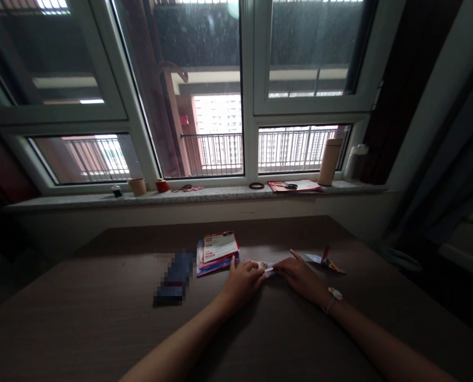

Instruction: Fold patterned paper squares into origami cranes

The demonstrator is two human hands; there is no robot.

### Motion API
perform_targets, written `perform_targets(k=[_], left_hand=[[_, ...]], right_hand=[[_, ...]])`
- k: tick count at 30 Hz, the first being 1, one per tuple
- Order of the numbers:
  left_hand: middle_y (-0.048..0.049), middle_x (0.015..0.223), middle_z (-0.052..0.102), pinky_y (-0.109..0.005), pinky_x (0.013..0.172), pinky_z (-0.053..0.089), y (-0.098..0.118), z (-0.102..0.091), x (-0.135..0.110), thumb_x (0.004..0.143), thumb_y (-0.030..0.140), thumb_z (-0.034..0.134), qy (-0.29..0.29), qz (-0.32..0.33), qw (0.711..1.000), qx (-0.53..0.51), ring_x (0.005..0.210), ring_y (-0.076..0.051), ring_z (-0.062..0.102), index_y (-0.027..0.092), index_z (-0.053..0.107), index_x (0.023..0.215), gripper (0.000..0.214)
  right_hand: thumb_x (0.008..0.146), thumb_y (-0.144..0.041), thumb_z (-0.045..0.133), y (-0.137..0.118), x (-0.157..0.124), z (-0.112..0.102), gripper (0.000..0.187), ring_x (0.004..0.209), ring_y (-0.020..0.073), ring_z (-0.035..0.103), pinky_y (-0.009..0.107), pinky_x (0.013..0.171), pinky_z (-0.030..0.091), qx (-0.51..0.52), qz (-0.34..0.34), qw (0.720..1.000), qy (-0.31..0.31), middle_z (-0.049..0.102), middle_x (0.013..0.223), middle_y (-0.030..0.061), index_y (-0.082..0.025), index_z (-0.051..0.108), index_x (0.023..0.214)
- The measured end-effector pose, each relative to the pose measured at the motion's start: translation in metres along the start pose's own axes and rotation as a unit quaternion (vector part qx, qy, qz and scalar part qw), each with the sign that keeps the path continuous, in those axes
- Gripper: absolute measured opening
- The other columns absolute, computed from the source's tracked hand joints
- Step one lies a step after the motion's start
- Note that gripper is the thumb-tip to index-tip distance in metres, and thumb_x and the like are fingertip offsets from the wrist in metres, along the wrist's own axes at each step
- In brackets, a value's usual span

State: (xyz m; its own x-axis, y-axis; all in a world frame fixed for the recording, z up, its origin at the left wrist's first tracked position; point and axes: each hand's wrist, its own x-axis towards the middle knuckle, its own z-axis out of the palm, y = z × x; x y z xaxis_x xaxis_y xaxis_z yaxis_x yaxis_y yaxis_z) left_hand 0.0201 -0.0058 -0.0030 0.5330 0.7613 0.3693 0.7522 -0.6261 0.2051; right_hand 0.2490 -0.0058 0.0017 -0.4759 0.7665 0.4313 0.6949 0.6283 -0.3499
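Both my hands rest on a dark wooden table (101,318). My left hand (242,281) and my right hand (300,276) meet over a small piece of coloured paper (266,267) lying flat on the table. The fingers of both hands are curled and pinch or press the paper's ends; my right forefinger sticks out. A bracelet is on my right wrist. A folded paper figure (326,261) stands just right of my right hand. A stack of printed sheets (217,252) lies just left of my left hand.
A blurred dark flat object (175,278) lies left of the stack. Behind the table a stone window sill (220,196) carries small cups (137,186), a red pot (162,185), papers with scissors (292,185), a tall cylinder (330,162) and a white jug (354,162).
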Motion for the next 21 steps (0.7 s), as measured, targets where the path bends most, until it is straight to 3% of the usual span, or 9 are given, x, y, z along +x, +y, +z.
perform_targets(k=[5,10,21], left_hand=[[0.0014,0.112,0.065,-0.064,0.109,0.008,0.001,-0.006,0.001,0.089,0.042,0.054,0.012,-0.009,1.000,-0.015,0.107,-0.020,0.056,0.036,0.065,0.107,0.022],[0.0008,0.109,0.067,-0.061,0.110,0.009,-0.002,-0.007,0.002,0.084,0.043,0.062,0.006,-0.007,0.999,-0.033,0.107,-0.022,0.054,0.033,0.067,0.103,0.022],[0.0025,0.110,0.067,-0.064,0.109,0.005,0.000,-0.007,0.001,0.084,0.041,0.062,0.013,-0.015,0.999,-0.037,0.107,-0.022,0.054,0.030,0.065,0.099,0.019]], right_hand=[[0.090,-0.025,0.048,-0.004,0.002,0.005,0.025,0.096,0.0185,0.063,0.051,0.110,0.028,0.005,0.031,0.999,0.041,0.070,0.099,0.0024,-0.025,0.057,0.114],[0.088,-0.025,0.051,-0.010,0.003,0.007,0.009,0.090,0.0198,0.061,0.043,0.098,0.042,-0.007,0.063,0.995,0.078,0.066,0.092,0.0033,-0.022,0.057,0.094],[0.090,-0.024,0.050,-0.009,0.002,0.013,0.026,0.106,0.0220,0.056,0.046,0.103,0.036,-0.085,-0.003,0.995,0.053,0.060,0.113,0.0057,-0.027,0.060,0.114]])
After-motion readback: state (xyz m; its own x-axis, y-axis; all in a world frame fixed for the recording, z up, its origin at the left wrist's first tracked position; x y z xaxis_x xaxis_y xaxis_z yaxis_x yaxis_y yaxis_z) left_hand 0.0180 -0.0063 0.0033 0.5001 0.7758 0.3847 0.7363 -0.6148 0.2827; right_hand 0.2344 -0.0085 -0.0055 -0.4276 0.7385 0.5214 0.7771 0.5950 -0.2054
